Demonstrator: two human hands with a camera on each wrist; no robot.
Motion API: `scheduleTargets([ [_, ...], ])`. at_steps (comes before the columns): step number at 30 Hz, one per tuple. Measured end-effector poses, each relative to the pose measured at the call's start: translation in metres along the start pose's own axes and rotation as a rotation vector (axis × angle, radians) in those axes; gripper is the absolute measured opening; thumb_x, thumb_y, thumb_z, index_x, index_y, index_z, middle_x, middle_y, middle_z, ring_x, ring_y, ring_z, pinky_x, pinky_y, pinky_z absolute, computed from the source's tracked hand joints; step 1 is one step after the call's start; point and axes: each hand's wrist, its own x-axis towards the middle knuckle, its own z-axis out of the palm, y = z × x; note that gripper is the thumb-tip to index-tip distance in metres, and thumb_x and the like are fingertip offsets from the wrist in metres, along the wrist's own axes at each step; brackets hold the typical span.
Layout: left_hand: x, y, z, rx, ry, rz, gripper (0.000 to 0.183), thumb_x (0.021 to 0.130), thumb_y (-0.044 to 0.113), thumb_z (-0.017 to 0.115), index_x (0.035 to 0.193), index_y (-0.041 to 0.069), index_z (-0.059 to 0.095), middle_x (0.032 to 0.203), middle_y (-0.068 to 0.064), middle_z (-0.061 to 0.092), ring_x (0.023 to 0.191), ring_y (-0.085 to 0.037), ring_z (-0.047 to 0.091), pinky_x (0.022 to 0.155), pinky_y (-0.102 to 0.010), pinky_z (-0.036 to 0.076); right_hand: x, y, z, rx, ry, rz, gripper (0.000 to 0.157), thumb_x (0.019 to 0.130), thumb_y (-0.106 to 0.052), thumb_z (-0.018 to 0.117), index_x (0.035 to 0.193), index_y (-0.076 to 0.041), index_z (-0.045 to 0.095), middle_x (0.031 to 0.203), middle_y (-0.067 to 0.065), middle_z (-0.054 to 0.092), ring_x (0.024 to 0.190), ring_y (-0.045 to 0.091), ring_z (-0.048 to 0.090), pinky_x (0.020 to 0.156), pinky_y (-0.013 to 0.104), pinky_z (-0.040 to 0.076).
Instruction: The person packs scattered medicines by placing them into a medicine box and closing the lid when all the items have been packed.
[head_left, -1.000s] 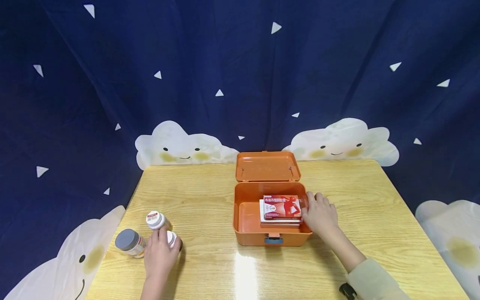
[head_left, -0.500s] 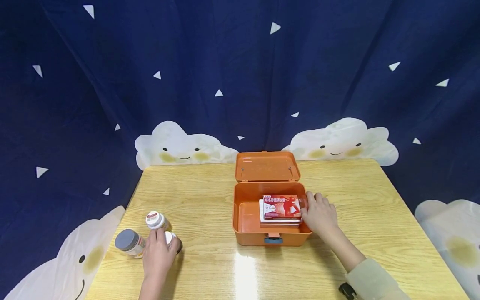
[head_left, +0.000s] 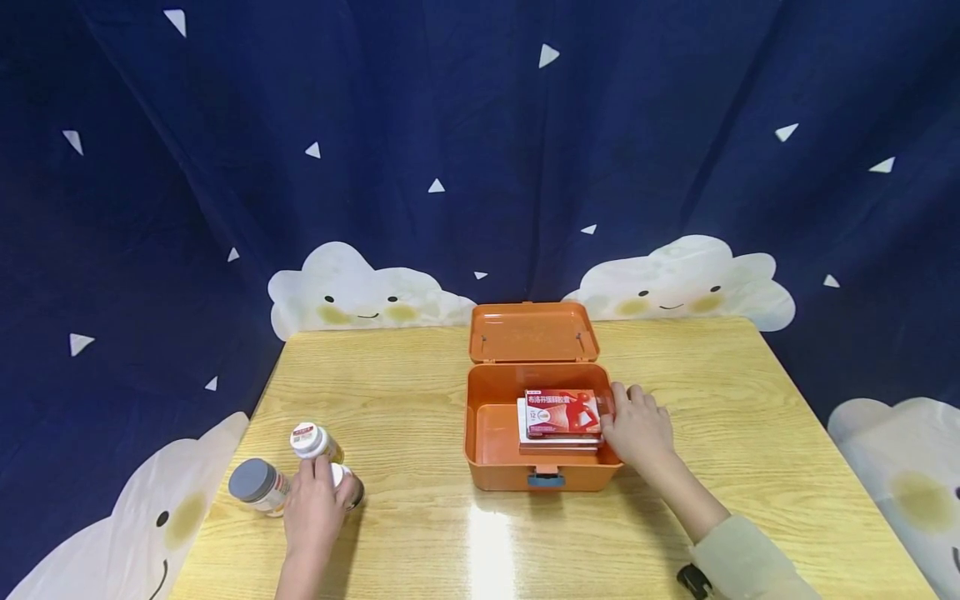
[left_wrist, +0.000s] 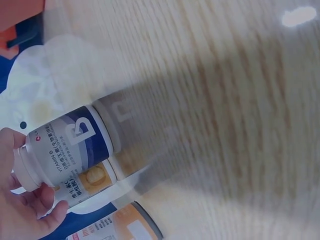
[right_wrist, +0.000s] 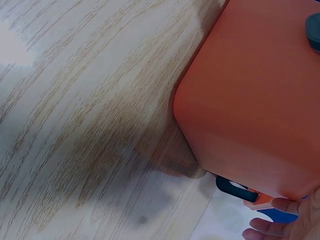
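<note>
My left hand (head_left: 313, 508) pinches the white cap of a vitamin B bottle (left_wrist: 75, 142) at the table's left side. The bottle stands upright on the wood, its blue-and-white label showing in the left wrist view. Behind it is a white-capped bottle (head_left: 306, 438) with an amber body, and to its left a grey-capped bottle (head_left: 258, 486). My right hand (head_left: 640, 427) rests at the right rim of an orange lidded box (head_left: 495, 477), fingers fairly straight along its outside wall. Inside that box lies a red medicine carton (head_left: 562, 413) on top of other white cartons.
The box's lid (head_left: 534, 333) is tipped back toward the blue curtain (head_left: 480, 150). A dark blue latch (head_left: 546, 480) sits on its front. A small black object (head_left: 694, 581) lies by the right sleeve (head_left: 750, 560) on the wooden table (head_left: 420, 533).
My left hand has shifted slightly to the left and down around the bottle cap. The right hand and the box hold their place.
</note>
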Motion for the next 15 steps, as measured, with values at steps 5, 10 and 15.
scheduleTargets([
  [5,0.001,0.001,-0.001,0.008,-0.030,0.005,0.031,0.079,0.018,0.061,0.094,-0.007,0.052,0.086,-0.022,0.050,0.075,-0.039,0.052,0.067,-0.052,0.043,0.000,0.000,0.000,0.002,-0.002,0.000,0.047,0.083,-0.022,0.052,0.122,0.000,0.044,0.107,0.025,0.048,0.095,0.043,0.048,0.074,0.056,0.037],
  [10,0.005,0.006,-0.002,0.011,-0.031,0.027,0.030,0.080,0.019,0.061,0.092,-0.007,0.054,0.084,-0.020,0.049,0.072,-0.036,0.052,0.063,-0.050,0.044,0.000,0.000,0.000,0.002,0.000,0.004,0.047,0.083,-0.022,0.052,0.123,0.000,0.043,0.108,0.026,0.048,0.095,0.043,0.048,0.074,0.056,0.036],
  [15,0.011,0.013,-0.001,0.006,0.016,0.066,0.030,0.079,0.019,0.061,0.092,-0.007,0.054,0.081,-0.019,0.049,0.069,-0.036,0.051,0.057,-0.050,0.044,0.000,0.000,0.000,-0.004,0.000,0.000,0.046,0.083,-0.023,0.053,0.122,0.000,0.044,0.107,0.025,0.048,0.094,0.043,0.048,0.074,0.056,0.037],
])
